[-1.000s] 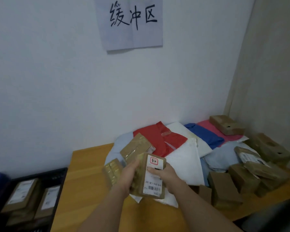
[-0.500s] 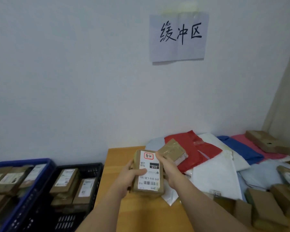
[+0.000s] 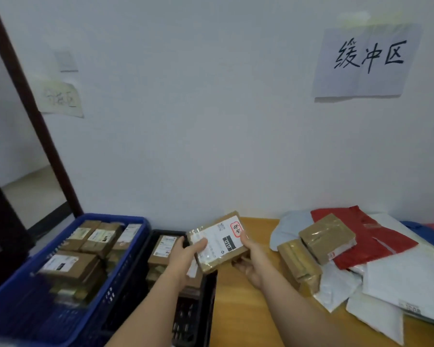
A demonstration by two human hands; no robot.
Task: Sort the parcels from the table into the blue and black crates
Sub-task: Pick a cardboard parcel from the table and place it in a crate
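Both hands held one brown parcel point(image 3: 218, 242) up in the air. The left hand point(image 3: 186, 256) had its fingers point(image 3: 201, 244) shut on the parcel's left end, with the thumb on top. The right hand point(image 3: 252, 259) had its fingers closed on the right end and cupped it from below. The parcel was tilted, with its white label facing up. It hung over the left edge of the tabletop point(image 3: 248, 309), partly above the black crate point(image 3: 206, 309).

The tabletop was light brown wood and stood against a plain white wall point(image 3: 198, 108). More parcels lay near its back edge: two brown boxes point(image 3: 326, 237), one leaning on the other, a red bag point(image 3: 376, 236), and some white bags point(image 3: 406, 279) spread toward the right edge.

The black crate stood just beside the tabletop's left edge and had brown parcels in it. The blue crate point(image 3: 125, 266) touched the black one on its left side and was full of brown parcels with white labels.

A white paper sign point(image 3: 366, 61) with black writing hung on the wall above the tabletop. A smaller paper note point(image 3: 60, 98) hung far to the left, too blurry to read. A dark door frame point(image 3: 33, 113) leaned along the left side of the room.
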